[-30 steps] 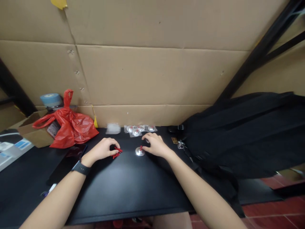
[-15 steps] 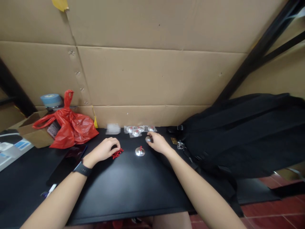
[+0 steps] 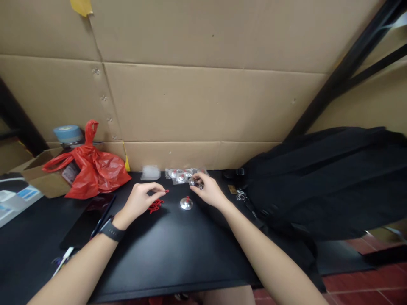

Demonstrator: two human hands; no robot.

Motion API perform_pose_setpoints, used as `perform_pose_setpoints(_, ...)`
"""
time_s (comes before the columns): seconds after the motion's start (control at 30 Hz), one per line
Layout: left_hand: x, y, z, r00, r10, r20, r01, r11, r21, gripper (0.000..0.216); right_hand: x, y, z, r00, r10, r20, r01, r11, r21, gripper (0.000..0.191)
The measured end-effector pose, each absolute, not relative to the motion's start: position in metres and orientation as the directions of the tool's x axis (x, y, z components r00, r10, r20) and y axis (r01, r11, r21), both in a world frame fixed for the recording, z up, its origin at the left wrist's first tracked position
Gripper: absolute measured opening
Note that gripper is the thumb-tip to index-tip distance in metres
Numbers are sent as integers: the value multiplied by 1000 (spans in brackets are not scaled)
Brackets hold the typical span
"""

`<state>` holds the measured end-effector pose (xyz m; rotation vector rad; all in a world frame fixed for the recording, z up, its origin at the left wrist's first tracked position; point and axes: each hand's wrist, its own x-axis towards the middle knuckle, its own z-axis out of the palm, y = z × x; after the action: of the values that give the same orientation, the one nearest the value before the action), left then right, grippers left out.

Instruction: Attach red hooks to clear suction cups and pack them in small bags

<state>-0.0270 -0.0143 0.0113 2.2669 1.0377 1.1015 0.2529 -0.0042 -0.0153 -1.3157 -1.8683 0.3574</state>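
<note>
My left hand [image 3: 144, 198] pinches a short red cord [image 3: 167, 191] between thumb and fingertips. Below it a small heap of red cords [image 3: 155, 206] lies on the black table [image 3: 171, 250]. In my right hand [image 3: 208, 189] is a small silver finger cymbal [image 3: 192, 182], held by its edge, partly hidden by the fingers. Between and below the hands rests another cymbal [image 3: 186, 203], dome up, with a red loop at its centre. Behind the right hand, several cymbals in clear plastic bags [image 3: 181, 177] lie against the cardboard.
A stack of clear plastic bags [image 3: 150, 172] lies at the back. To the left are a red plastic bag [image 3: 98, 169], a cardboard box [image 3: 47, 180] and a dark phone [image 3: 87, 220]. A large black backpack [image 3: 324, 182] fills the right side. A cardboard wall [image 3: 197, 101] stands behind.
My left hand has lifted a red cord from the heap and moved slightly right. My right hand has raised its cymbal and brought it a little left.
</note>
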Motion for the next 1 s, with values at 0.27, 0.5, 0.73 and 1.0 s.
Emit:
perform_pose_setpoints(0.27, -9, -33, 19, 418, 734, 535, 369, -675, 638, 15, 200, -51, 9, -233, 821, 521, 278, 570, -773, 34)
perform_pose_setpoints(0.5, 1, -43, 18, 325, 769, 550, 327, -637, 698, 9, 191, -62, 10, -212, 847, 487, 11, 501, -866, 38)
perform_pose_setpoints(0.73, 8, -55, 28, 321, 740, 590, 365, -672, 644, 12, 188, -68, 12, -169, 821, 546, -69, 543, -837, 38)
perform_pose_setpoints(1.0, 8, -54, 23, 298, 696, 654, 406, -712, 573, 13, 185, -70, 11, -130, 830, 543, -53, 541, -840, 43)
